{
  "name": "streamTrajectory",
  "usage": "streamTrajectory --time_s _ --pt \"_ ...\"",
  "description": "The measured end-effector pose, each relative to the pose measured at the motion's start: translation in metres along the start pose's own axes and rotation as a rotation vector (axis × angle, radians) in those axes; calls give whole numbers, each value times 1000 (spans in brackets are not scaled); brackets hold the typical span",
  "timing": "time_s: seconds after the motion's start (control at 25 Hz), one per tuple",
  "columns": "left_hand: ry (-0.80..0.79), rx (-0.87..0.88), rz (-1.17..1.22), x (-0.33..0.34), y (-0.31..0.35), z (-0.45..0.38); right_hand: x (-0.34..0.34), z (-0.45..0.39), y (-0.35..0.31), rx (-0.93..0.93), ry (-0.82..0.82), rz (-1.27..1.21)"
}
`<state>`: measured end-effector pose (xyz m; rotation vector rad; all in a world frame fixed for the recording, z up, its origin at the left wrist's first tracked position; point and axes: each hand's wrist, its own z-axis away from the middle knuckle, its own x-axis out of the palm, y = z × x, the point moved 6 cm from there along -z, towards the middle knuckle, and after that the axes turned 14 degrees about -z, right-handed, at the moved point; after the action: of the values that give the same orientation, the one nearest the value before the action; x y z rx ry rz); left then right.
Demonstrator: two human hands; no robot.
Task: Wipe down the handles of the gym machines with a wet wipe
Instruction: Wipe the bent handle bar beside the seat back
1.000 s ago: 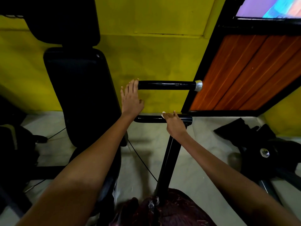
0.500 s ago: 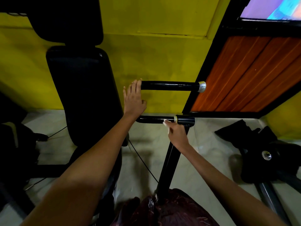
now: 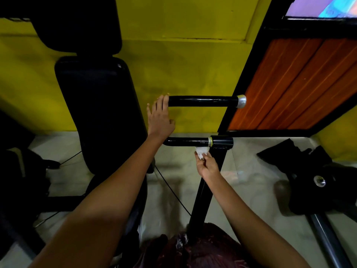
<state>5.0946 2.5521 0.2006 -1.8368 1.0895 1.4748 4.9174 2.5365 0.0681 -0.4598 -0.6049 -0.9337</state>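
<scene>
Two black horizontal handles stick out of a gym machine. The upper handle (image 3: 202,101) ends in a silver cap at the right. The lower handle (image 3: 187,142) joins a black collar on an upright post (image 3: 204,190). My left hand (image 3: 159,118) lies flat with straight fingers over the left end of the upper handle. My right hand (image 3: 206,165) pinches a crumpled white wet wipe (image 3: 201,151) just below the lower handle, beside the collar. The wipe sits right under the bar.
A black padded backrest (image 3: 100,113) stands to the left against a yellow wall. An orange wooden panel in a black frame (image 3: 295,84) is at the right. Dark cloth and a weight plate (image 3: 318,180) lie on the tiled floor at the right. A cable (image 3: 170,190) crosses the floor.
My right hand has slid down off the lower handle and now holds the wipe just beneath it. My left hand stays on the upper handle.
</scene>
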Motion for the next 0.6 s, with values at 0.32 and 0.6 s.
streamTrajectory --time_s 0.32,0.6 --pt "15 -10 46 -1 0 0 10 -22 17 -48 49 73" --pt "-5 -9 17 -1 0 0 5 -28 14 -22 23 209"
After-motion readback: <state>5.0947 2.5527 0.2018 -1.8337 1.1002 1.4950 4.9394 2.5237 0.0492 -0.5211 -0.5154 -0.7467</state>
